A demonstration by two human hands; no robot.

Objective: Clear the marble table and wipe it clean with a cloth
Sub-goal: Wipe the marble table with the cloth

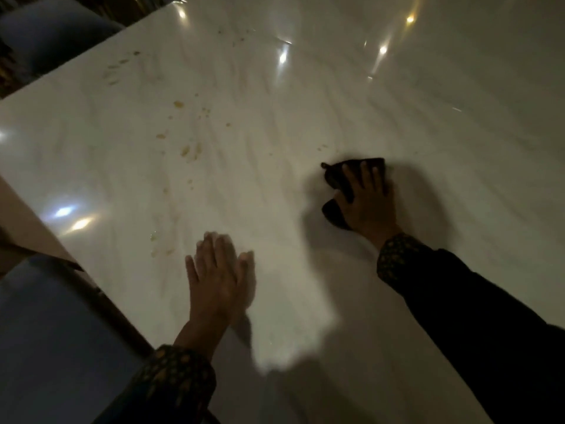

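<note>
The white marble table (275, 96) fills most of the head view, glossy with light reflections. A dark cloth (336, 179) lies bunched on it at centre right, and my right hand (368, 200) presses down flat on top of it, fingers spread over the fabric. My left hand (218, 276) rests palm down on the bare marble near the left front edge, fingers apart, holding nothing. Yellowish-brown stains and crumbs (191, 149) are scattered across the left half of the table, left of the cloth.
The table's left edge (91, 270) runs diagonally from lower centre to upper left. A blue-grey chair seat (55, 332) sits below it at lower left. Another blue chair (52, 32) stands at the far upper left corner.
</note>
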